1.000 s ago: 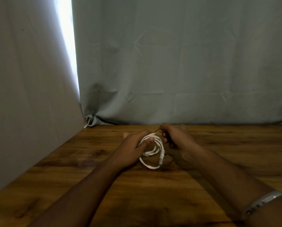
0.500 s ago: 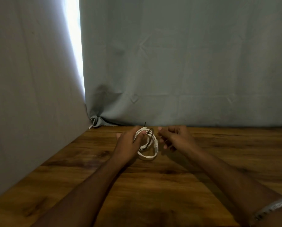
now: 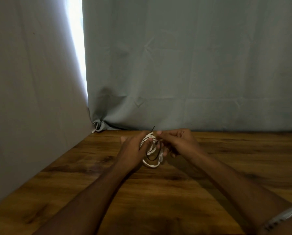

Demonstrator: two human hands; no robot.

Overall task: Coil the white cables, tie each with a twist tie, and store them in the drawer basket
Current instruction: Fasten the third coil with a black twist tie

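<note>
A coiled white cable (image 3: 152,164) is held upright just above the wooden table (image 3: 158,192), near its far edge. My left hand (image 3: 133,150) grips the coil's upper left side, fingers curled round the strands. A thin dark twist tie (image 3: 154,154) loops through the coil, one end sticking up above it. My right hand (image 3: 177,141) pinches the tie at the top of the coil with thumb and forefinger. The drawer basket is not in view.
Grey cloth (image 3: 175,65) hangs behind the table and another sheet (image 3: 23,99) along its left side. A bright gap (image 3: 76,48) shows between them. A metal bracelet (image 3: 284,216) is on my right wrist.
Both hands lifted the coil and moved it farther from me. The dark twist tie now loops visibly through the coil, with my right hand closer to the coil's top.
</note>
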